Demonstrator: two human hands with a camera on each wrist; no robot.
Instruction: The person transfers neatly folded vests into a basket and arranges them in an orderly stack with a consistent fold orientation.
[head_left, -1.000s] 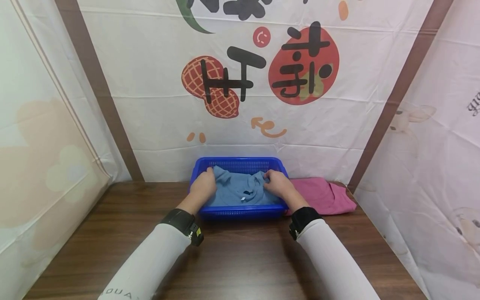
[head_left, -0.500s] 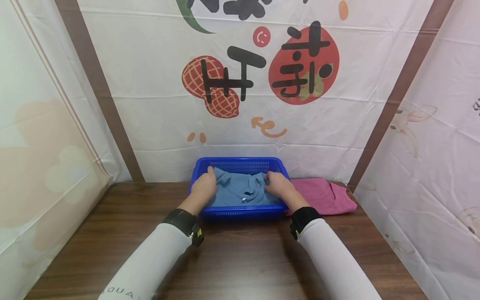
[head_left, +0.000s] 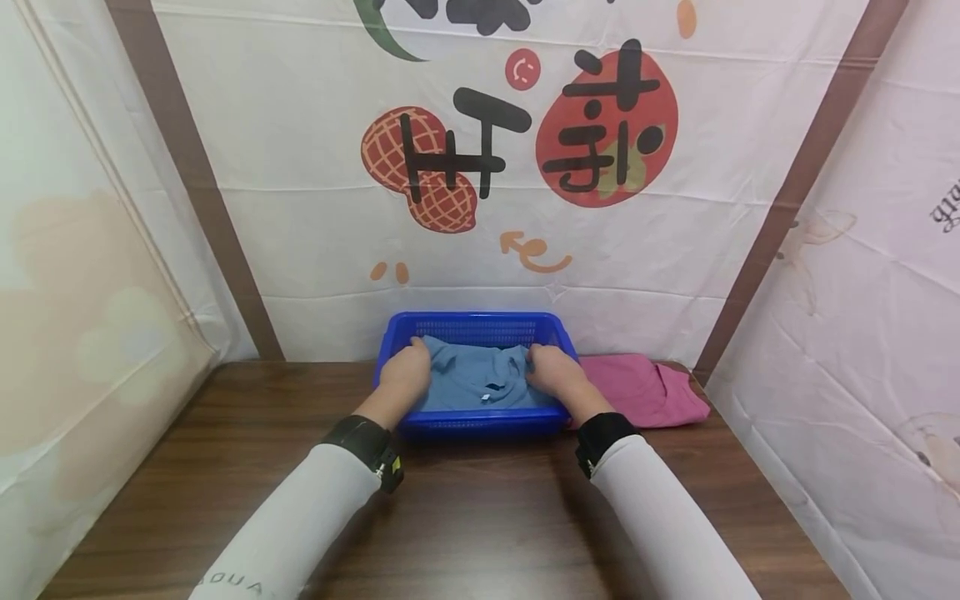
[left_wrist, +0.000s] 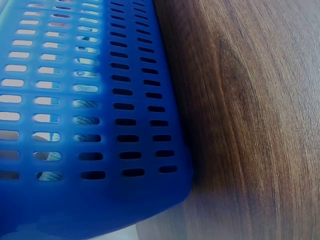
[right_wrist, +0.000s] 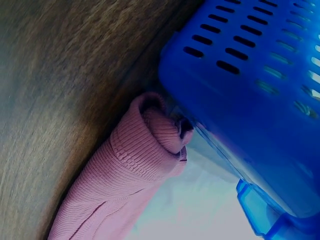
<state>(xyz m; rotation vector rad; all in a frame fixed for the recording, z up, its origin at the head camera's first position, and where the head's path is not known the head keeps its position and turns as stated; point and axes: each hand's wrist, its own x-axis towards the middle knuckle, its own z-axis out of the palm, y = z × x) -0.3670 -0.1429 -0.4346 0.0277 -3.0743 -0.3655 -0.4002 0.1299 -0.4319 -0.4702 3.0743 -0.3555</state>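
A blue shirt (head_left: pixel 480 371), its neckline and small white label facing up, lies inside a blue plastic basket (head_left: pixel 483 421) in the head view. My left hand (head_left: pixel 406 372) pinches the shirt's left edge, thumb uppermost, just inside the basket's left wall. At the opposite edge of the shirt, my right hand (head_left: pixel 556 372) holds the cloth with bent fingers, whose tips are partly hidden in it. Neither hand shows in the wrist views, where the slotted basket walls (left_wrist: pixel 107 95) fill much of the picture.
Right of the basket a folded pink garment (head_left: pixel 637 390) lies against it; its ribbed fabric (right_wrist: pixel 132 155) shows in the right wrist view. The brown wooden table (head_left: pixel 480 517) extends toward me. Printed white cloth walls (head_left: pixel 315 242) enclose the back and sides.
The head view has shifted very slightly. My right fingertips sit a little lower in the cloth; the left hand, shirt and basket stay practically in place.
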